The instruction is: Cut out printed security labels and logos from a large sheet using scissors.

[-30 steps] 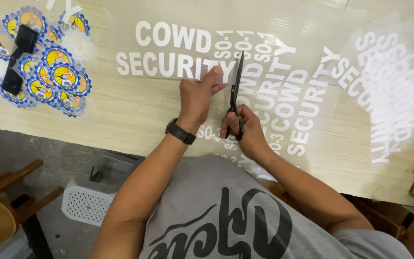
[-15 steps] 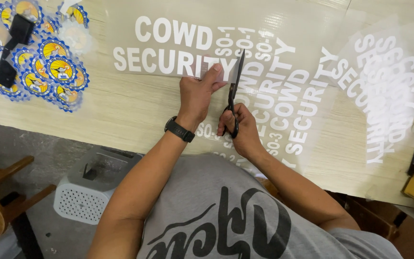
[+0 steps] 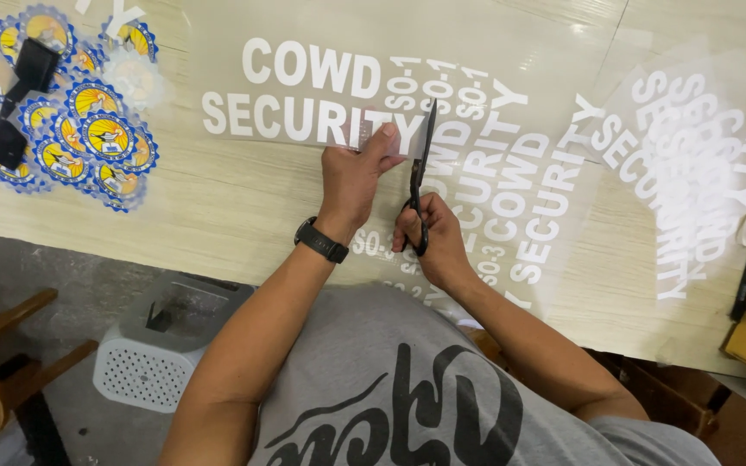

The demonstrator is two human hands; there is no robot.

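- The right hand [image 3: 432, 237] is closed around the handles of a pair of black scissors [image 3: 421, 173], with fingers passed through the loops.
- The scissors are held nearly upright in the view, the blades pointing away from the body; the tips are seen at the edge of a clear film sheet with white lettering [image 3: 321, 95].
- The left hand [image 3: 354, 177] is laid flat on that sheet, just left of the blades; its fingers are pressed down on the sheet's near right corner, and nothing is enclosed in its grip.
- A black wristwatch [image 3: 321, 240] is worn on the left wrist.
- The pinned sheet extends from the left hand toward the left and far side of the wooden table [image 3: 218, 207].
- To the right of the scissors, further lettered film sheets [image 3: 520, 198] are spread in overlapping layers, and another stack [image 3: 701, 164] lies well apart toward the right edge.
- At the far left, round blue and yellow emblem patches [image 3: 88, 138] are clustered, with a black clip-like object [image 3: 19, 99] resting on them.
- Below the table edge, a white perforated basket [image 3: 148, 354] stands on the floor.
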